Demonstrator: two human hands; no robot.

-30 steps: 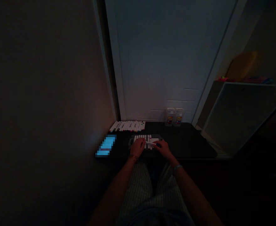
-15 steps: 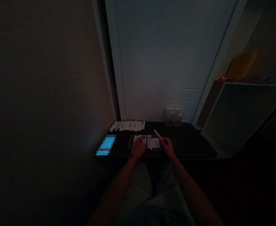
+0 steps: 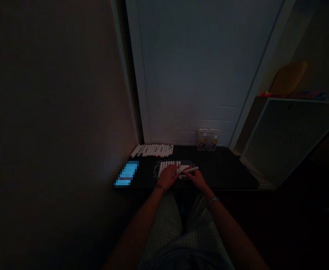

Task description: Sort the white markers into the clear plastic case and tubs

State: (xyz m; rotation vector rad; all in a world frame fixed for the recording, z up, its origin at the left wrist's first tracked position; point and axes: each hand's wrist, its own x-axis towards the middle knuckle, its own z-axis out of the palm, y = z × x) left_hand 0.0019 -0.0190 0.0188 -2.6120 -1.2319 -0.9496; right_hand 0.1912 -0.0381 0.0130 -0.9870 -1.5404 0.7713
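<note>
A clear plastic case (image 3: 156,171) lies flat near the table's front edge, with several white markers (image 3: 165,164) side by side in its left part. Over these markers rests my left hand (image 3: 168,177), its fingers stretched out toward the right. My right hand (image 3: 198,179) pinches another white marker (image 3: 192,170) above the right part of the case. That marker lies slantwise, its dark end pointing left, close to my left fingertips. My hands partly cover the case's front side.
A row of white markers (image 3: 153,150) with coloured ends lies at the back left of the black table (image 3: 223,168). Two clear containers with labels (image 3: 203,140) stand upright at the back. A lit, pixelated screen (image 3: 126,174) lies at the left. Behind is a white door (image 3: 204,67).
My right hand has moved a little left and tipped its marker from steeply raised to nearly level. My left hand has shifted slightly, still over the markers in the case.
</note>
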